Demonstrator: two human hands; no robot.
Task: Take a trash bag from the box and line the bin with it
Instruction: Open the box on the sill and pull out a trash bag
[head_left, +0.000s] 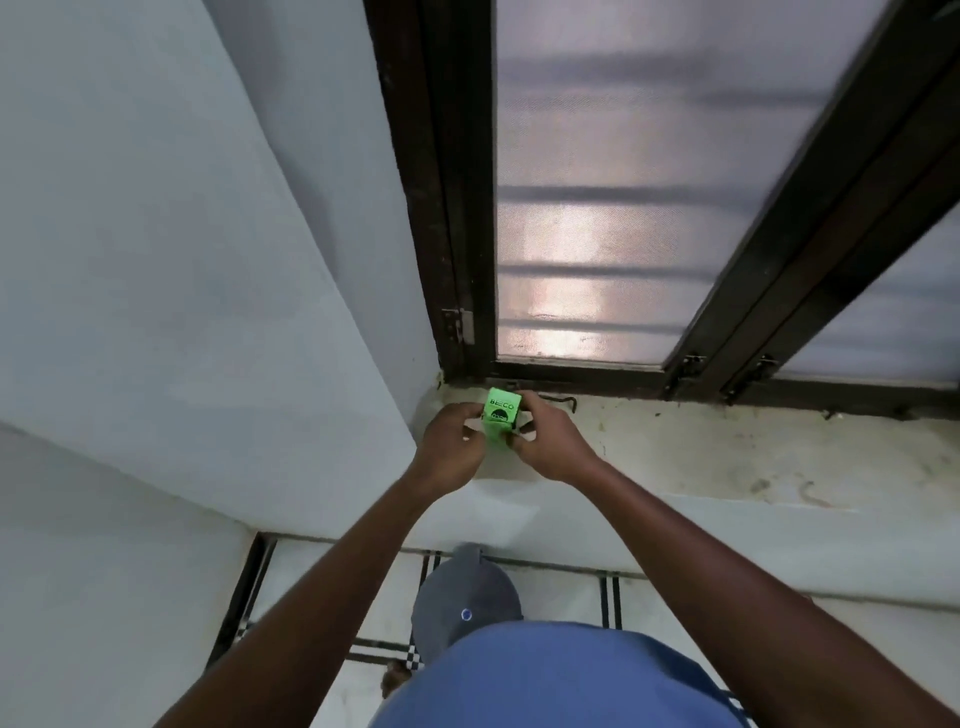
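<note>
While both hands, left hand (451, 441) and right hand (550, 441), grip the upright green box (500, 420) over the sill (727, 457), its top faces up between them.

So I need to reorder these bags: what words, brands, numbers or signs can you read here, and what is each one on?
"BECO": black capitals on the top face of the green box, held between the left hand and right hand.
Dark round logo below it on the same box: any lettering there is too small and blurred to read.
Nothing else in view carries readable text.
</note>
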